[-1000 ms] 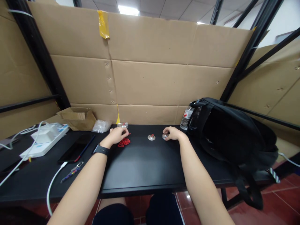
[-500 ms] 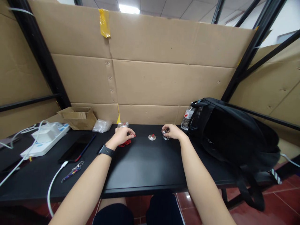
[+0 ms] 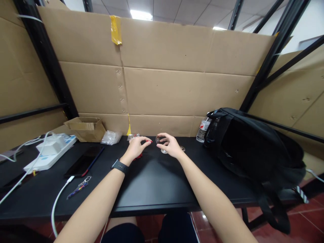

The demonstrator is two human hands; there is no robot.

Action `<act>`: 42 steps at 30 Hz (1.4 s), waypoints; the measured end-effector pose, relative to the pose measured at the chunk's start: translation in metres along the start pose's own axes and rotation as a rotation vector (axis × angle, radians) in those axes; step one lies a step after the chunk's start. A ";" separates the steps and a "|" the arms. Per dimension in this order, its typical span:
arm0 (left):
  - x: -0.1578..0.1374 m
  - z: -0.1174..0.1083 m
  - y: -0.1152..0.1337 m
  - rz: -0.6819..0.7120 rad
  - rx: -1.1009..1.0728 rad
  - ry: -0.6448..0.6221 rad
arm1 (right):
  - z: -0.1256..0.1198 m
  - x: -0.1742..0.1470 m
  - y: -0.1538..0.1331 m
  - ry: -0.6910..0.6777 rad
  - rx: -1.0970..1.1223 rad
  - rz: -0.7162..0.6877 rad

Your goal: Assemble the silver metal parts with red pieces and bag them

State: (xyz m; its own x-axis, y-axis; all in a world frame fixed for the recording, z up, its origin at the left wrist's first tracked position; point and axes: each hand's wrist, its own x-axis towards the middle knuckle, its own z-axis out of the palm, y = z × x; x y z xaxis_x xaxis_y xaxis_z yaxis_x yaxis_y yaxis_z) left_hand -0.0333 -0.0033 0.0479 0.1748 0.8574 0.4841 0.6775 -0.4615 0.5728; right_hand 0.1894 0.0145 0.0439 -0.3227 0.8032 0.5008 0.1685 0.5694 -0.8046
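Between the thumb and fingers of my left hand (image 3: 138,146) is the end of a red cord (image 3: 149,141). More of the cord lies bunched on the table under that hand. My right hand (image 3: 170,145) pinches a small round metal disc (image 3: 157,139) by its edge, held upright just right of the cord's end; cord and disc are apart. Below the right hand a second shiny disc (image 3: 164,151) lies flat, partly covered by the fingers. Another round metal piece (image 3: 182,148) shows behind the right wrist.
On the left are a power strip (image 3: 48,153), a phone (image 3: 84,161), a keychain (image 3: 79,187), a small cardboard box (image 3: 87,130) and a clear plastic bag (image 3: 111,137). A water bottle (image 3: 201,131) and black backpack (image 3: 255,152) stand right. Cardboard (image 3: 162,91) walls the back.
My right hand has lifted a metal disc from the right-hand pieces and brought it left, close to my left hand. The left hand has moved slightly right with the cord.
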 end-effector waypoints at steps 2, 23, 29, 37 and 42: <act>-0.001 0.003 0.004 0.027 0.015 0.027 | 0.006 -0.001 -0.002 0.010 0.048 0.003; -0.006 0.022 0.020 0.122 0.073 0.248 | 0.020 -0.004 -0.012 0.073 0.252 0.001; -0.006 0.023 0.019 0.161 0.066 0.345 | 0.021 -0.004 -0.013 0.066 0.256 -0.017; -0.007 0.023 0.020 0.169 0.117 0.357 | 0.021 -0.004 -0.010 0.078 0.244 -0.016; -0.008 0.023 0.022 0.186 0.160 0.360 | 0.021 -0.005 -0.008 0.074 0.318 0.040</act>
State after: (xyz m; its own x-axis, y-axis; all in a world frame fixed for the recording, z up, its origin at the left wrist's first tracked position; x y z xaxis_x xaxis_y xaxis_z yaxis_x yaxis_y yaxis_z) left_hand -0.0036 -0.0151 0.0416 0.0632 0.6161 0.7852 0.7651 -0.5350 0.3583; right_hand 0.1700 0.0026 0.0412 -0.2514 0.8411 0.4789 -0.1229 0.4630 -0.8778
